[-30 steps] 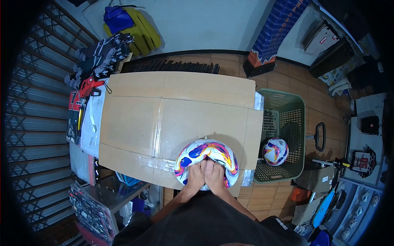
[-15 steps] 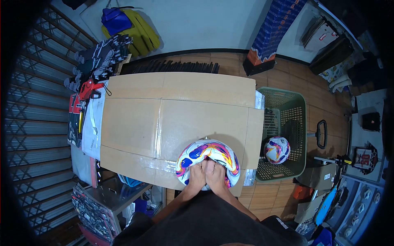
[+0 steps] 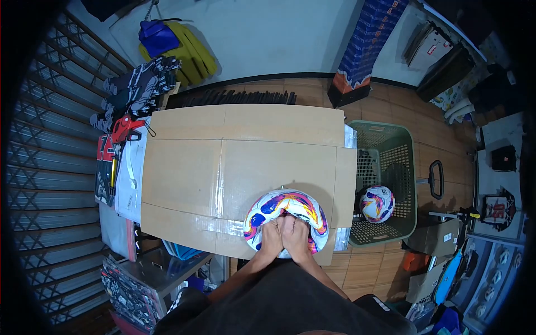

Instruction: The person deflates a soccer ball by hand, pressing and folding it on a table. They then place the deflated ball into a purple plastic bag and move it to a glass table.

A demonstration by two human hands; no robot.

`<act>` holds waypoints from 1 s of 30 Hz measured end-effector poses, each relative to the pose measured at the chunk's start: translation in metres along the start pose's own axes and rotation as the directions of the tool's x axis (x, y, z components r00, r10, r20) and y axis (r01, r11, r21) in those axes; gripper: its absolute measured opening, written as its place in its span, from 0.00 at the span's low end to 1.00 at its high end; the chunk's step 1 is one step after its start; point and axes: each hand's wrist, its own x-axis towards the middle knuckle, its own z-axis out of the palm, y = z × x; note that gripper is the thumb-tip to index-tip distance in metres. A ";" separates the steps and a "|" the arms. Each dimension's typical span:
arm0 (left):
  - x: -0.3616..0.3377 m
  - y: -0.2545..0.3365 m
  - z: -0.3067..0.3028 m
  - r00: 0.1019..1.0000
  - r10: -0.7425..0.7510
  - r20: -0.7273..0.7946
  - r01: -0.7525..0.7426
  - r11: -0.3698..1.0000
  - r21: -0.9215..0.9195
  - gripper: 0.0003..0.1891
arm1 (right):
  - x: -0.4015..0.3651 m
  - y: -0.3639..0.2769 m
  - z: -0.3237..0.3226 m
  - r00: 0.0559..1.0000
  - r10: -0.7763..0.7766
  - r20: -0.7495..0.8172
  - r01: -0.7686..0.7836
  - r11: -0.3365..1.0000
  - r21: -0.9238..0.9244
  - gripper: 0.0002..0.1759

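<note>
Staying unchanged, left hand (image 3: 272, 240) and right hand (image 3: 295, 238) keep their grip on the ball (image 3: 267, 207).

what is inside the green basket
One multicoloured ball lies in the green basket, close to its table-side wall. The mesh floor under the ball is covered, so anything beneath it cannot be seen.

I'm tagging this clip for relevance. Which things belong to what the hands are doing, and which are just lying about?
In use: colourful ball, held down by left hand and right hand; cardboard-covered table under it.

Lying about: second ball inside green basket; gloves; yellow bag.
</note>
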 end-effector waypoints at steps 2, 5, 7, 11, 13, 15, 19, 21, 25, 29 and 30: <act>-0.002 -0.008 0.000 1.000 -0.014 0.016 0.014 1.000 0.005 0.17 | -0.002 0.004 0.002 1.000 -0.029 -0.008 0.029 0.998 -0.063 0.14; -0.004 -0.013 -0.001 0.999 -0.012 0.031 0.011 1.000 0.023 0.17 | 0.002 -0.008 -0.004 0.999 -0.052 -0.004 0.052 0.996 -0.078 0.14; -0.003 -0.011 0.000 1.000 -0.006 0.018 0.006 1.000 0.011 0.18 | 0.003 -0.011 -0.006 0.999 -0.051 0.010 0.051 0.995 -0.080 0.14; -0.002 -0.008 0.002 1.000 -0.019 -0.010 0.018 0.999 -0.049 0.20 | 0.001 -0.008 -0.004 0.999 -0.050 -0.005 0.049 0.993 -0.106 0.13; -0.002 -0.008 0.002 1.000 -0.028 0.000 0.028 0.998 -0.057 0.20 | 0.001 -0.008 -0.004 0.997 -0.076 -0.030 0.071 0.989 -0.131 0.13; -0.002 -0.009 0.002 0.999 -0.029 0.014 0.030 0.998 -0.053 0.19 | 0.000 -0.005 -0.002 0.992 -0.118 -0.045 0.108 0.979 -0.170 0.13; 0.000 -0.006 0.001 1.000 -0.011 0.019 0.012 0.998 -0.057 0.19 | 0.003 -0.006 0.000 0.988 -0.128 -0.090 0.115 0.983 -0.142 0.11; 0.000 -0.003 0.001 1.000 -0.026 0.007 0.026 0.997 -0.067 0.19 | 0.004 -0.012 -0.004 0.986 -0.159 -0.039 0.148 0.966 -0.211 0.11; 0.001 -0.005 0.000 0.999 -0.032 0.028 0.033 0.998 -0.054 0.20 | 0.000 0.002 0.003 0.995 -0.097 -0.038 0.088 0.978 -0.191 0.13; 0.001 -0.005 -0.001 0.997 -0.067 0.044 0.069 0.996 -0.051 0.21 | 0.005 -0.007 -0.002 0.998 0.022 -0.056 -0.026 0.997 -0.074 0.17; 0.000 -0.006 -0.001 0.992 -0.111 0.058 0.114 0.992 -0.054 0.21 | 0.007 -0.014 -0.004 0.996 0.065 -0.065 -0.067 0.997 -0.030 0.18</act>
